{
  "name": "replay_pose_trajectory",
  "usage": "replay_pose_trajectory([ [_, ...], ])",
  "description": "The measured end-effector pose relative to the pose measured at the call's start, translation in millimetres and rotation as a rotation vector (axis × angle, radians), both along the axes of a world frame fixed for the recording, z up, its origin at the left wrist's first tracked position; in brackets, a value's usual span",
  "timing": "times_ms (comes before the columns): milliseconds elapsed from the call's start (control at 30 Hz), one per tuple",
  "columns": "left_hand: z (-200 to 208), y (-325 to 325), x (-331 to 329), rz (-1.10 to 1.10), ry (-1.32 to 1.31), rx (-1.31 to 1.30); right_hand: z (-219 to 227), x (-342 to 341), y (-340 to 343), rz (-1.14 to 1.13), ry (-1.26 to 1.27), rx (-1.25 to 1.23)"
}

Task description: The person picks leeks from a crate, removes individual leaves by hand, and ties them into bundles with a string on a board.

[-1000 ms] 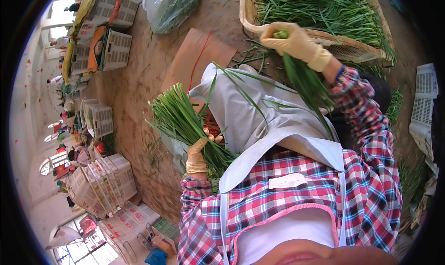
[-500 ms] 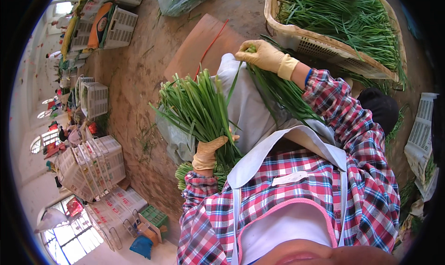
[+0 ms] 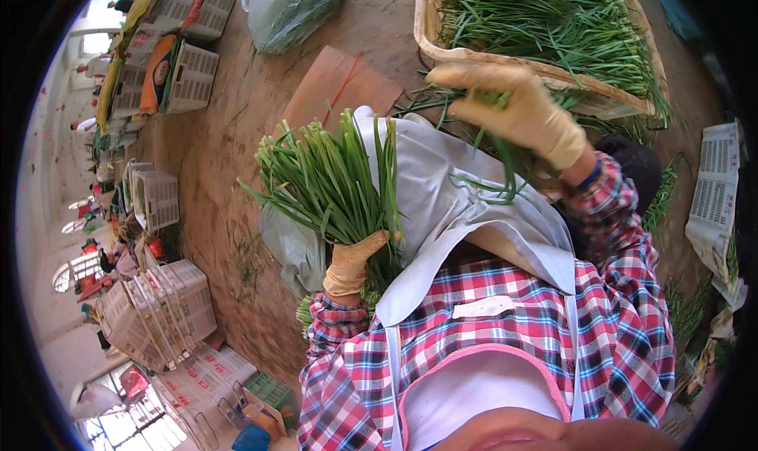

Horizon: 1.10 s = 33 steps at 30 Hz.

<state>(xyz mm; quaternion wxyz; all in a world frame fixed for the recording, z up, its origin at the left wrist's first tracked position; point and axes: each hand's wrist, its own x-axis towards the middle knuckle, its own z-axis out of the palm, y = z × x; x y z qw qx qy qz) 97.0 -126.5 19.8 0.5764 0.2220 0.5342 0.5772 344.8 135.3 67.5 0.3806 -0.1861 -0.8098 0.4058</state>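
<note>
My left hand (image 3: pixel 354 265), in a pale yellow glove, is closed round a thick bundle of garlic chives (image 3: pixel 328 187), cut ends fanning up and away from me. My right hand (image 3: pixel 517 112), gloved alike, is raised near the crate and smeared by motion. Its fingers look stretched out and apart. A few loose green leaves (image 3: pixel 505 171) hang in the air just below it, above the grey apron (image 3: pixel 442 175) over my lap; whether any still touch the palm I cannot tell.
A cream plastic crate (image 3: pixel 537 68) heaped with green chives stands ahead on the right. Beyond my lap lies a brown board (image 3: pixel 339 84) with a red cord. A filled clear bag (image 3: pixel 292 13) sits farther off. Stacked white crates (image 3: pixel 158 313) stand to the left; another crate (image 3: pixel 713 202) is far right.
My right hand has moved right, away from the bundle, and its fingers have spread. The long leaves it held have come away, a few now loose below it. The left hand keeps its grip.
</note>
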Motion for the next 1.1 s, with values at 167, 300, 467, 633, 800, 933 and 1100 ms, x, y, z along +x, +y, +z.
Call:
replay_pose_trajectory([
  [167,-11.8,6.2,12.4,-0.09,0.021,0.001,-0.6,-18.3,-31.2,0.116,0.118,-0.082],
  [300,-25.2,8.6,11.2,-0.154,0.046,0.062,-4.8,-17.6,-45.7,0.129,0.124,-0.011],
  [467,-19.6,16.9,11.8,-0.135,-0.178,0.08,-25.4,-9.0,-61.4,0.403,-0.2,0.075],
  [633,11.5,20.0,27.7,-0.135,0.05,0.092,-15.3,29.6,-25.4,-0.015,-0.612,-0.076],
  [800,20.0,21.6,45.0,-0.144,0.099,0.027,19.1,32.3,-33.7,0.161,0.105,-0.589],
  [933,11.4,22.0,49.3,-0.192,0.148,-0.039,28.9,17.8,-51.2,0.275,0.276,-0.832],
  [1100,6.8,31.1,47.6,-0.303,0.644,0.083,26.1,30.9,-43.8,0.165,0.337,-0.844],
])
